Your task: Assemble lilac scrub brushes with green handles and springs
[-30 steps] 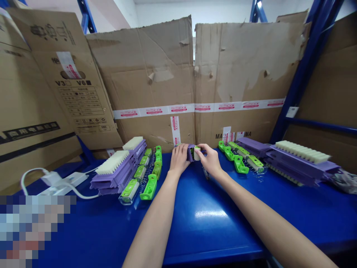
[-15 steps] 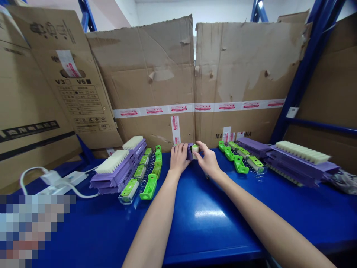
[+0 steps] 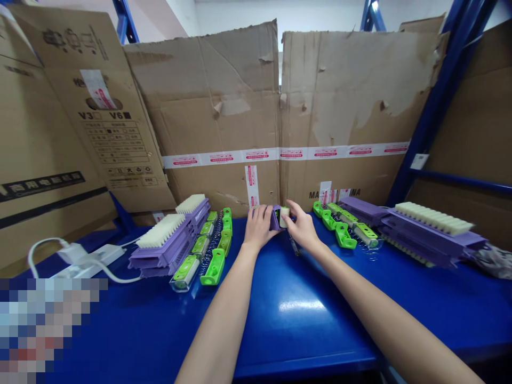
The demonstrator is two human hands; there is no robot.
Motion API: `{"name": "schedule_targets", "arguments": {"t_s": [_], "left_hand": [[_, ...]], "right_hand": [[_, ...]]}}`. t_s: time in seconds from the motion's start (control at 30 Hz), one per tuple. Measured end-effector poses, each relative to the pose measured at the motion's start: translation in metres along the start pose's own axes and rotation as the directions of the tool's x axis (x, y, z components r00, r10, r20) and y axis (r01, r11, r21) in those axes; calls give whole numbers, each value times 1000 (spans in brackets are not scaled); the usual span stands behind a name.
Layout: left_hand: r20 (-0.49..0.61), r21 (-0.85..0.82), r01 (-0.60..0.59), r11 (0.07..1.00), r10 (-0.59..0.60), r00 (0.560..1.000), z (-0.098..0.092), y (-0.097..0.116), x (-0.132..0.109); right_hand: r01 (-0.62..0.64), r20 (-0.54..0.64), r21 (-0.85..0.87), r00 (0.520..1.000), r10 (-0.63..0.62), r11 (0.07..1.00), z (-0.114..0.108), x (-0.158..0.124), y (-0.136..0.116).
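My left hand [image 3: 258, 226] is wrapped over a purple plastic housing [image 3: 276, 218] at the back middle of the blue table, its open end turned right. My right hand [image 3: 303, 226] pinches a small cream-coloured block [image 3: 284, 217] with a green top between thumb and fingers, just outside that opening. Most of the housing is hidden behind the left fingers. Under the right hand lies a thin dark piece [image 3: 295, 246], too small to name.
Purple brush heads [image 3: 170, 245] with cream bristles, green clips [image 3: 214, 266], springs and green-topped pieces [image 3: 186, 273] line the left. More green clips [image 3: 344, 236] and brush heads [image 3: 432, 229] lie right. A power strip [image 3: 102, 258] stands far left; cardboard [image 3: 216, 117] walls the back.
The cream-coloured block in my right hand has moved slightly right. My left hand and the purple housing have shifted a little right too, and more of the housing's open end shows.
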State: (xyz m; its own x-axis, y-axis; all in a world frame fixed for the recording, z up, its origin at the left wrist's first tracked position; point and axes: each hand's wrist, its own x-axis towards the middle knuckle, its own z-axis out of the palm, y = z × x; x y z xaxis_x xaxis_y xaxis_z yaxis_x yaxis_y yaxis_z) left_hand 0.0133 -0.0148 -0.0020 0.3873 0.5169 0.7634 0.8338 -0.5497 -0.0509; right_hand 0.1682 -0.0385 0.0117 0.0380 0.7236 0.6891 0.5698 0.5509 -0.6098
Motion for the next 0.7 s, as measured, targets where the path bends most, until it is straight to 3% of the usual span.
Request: {"name": "schedule_targets", "arguments": {"t_s": [0.17, 0.37, 0.7], "left_hand": [[17, -2, -40, 999, 40, 999, 2, 2, 0], [70, 60, -50, 997, 46, 996, 0, 4, 1], [17, 8, -70, 997, 70, 997, 2, 6, -1]], "right_hand": [[42, 54, -41, 998, -40, 998, -1, 1, 2], [67, 32, -108, 997, -64, 992, 2, 2, 3], [91, 106, -243, 992, -67, 966, -3, 5, -9]]}}
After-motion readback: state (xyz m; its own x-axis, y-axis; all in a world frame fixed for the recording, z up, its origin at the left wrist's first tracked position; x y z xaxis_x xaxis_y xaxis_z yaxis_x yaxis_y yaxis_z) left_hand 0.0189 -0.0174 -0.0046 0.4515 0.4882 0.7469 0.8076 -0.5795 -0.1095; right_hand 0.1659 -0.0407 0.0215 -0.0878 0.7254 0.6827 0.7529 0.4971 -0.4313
